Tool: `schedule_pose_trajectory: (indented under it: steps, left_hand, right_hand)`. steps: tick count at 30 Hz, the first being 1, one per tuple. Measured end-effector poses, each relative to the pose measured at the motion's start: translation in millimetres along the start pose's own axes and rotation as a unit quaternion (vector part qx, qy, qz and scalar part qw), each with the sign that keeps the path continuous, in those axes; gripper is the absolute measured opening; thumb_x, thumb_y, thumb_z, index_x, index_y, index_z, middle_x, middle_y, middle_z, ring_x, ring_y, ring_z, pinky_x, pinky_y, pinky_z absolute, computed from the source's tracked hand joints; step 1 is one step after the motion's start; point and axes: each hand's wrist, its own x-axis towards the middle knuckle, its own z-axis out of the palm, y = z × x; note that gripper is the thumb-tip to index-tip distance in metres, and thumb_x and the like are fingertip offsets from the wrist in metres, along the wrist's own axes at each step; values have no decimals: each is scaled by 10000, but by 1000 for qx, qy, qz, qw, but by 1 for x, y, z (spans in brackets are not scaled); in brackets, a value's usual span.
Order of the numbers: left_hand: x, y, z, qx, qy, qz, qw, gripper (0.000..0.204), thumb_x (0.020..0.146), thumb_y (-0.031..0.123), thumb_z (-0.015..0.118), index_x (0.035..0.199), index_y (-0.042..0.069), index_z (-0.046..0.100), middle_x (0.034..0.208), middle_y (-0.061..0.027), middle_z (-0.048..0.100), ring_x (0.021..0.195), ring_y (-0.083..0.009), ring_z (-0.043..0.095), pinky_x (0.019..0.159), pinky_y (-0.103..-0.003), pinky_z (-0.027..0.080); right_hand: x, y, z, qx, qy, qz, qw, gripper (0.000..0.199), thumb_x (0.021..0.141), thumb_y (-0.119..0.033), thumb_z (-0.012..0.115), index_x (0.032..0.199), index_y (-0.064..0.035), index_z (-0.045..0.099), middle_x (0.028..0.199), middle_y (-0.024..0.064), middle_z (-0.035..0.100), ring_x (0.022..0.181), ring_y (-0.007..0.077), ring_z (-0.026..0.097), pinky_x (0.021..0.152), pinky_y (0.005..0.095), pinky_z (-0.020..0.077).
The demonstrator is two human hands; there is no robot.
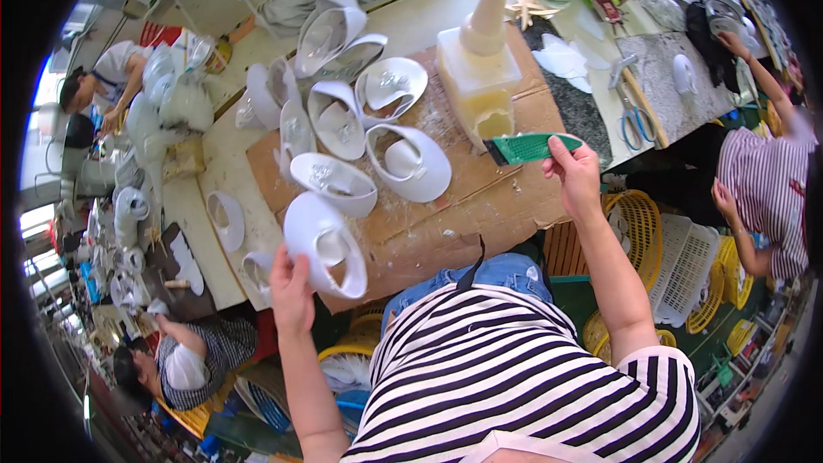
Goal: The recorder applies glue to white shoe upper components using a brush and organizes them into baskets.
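Observation:
My left hand [293, 291] grips the lower edge of a white oval piece [302, 221] with a round opening, like a shoe upper, just off the cardboard's near left corner. In my right hand [575, 173] is a green-handled brush [530, 148], its dark bristle end pointing left. Those bristles are close to the yellowish well of a translucent glue bottle [471, 77] with a cone-shaped top; whether they touch it I cannot tell. Several similar white pieces [433, 159] stand in a cluster on the cardboard [480, 197], some with shiny clear patches inside.
Blue-handled scissors [637, 127] and a hammer [641, 99] lie to the right. A starfish-shaped thing [531, 7] sits behind the bottle. Yellow baskets [639, 223] and a white crate [681, 270] stand below the table's right side. Co-workers [763, 189] are at both sides.

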Motion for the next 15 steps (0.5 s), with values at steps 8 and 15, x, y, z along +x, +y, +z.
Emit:
schedule_pose_trajectory:
  steps: [8, 15]
  left_hand:
    - [1, 2, 98, -155, -178, -62, 970, 350, 997, 92, 500, 1329, 43, 401, 1177, -111, 609, 938, -223, 667, 830, -348, 549]
    - [9, 4, 119, -172, -203, -55, 962, 348, 1006, 119, 498, 1336, 42, 419, 1218, -99, 598, 1024, -231, 642, 930, -365, 498]
  right_hand:
    - [-52, -37, 114, 24, -124, -18, 992, 160, 961, -117, 595, 1030, 20, 638, 794, 41, 651, 617, 96, 623, 542, 234, 519]
    - [-56, -41, 113, -213, -135, -367, 895, 130, 909, 55, 561, 995, 42, 658, 774, 91, 622, 597, 123, 602, 527, 247, 481]
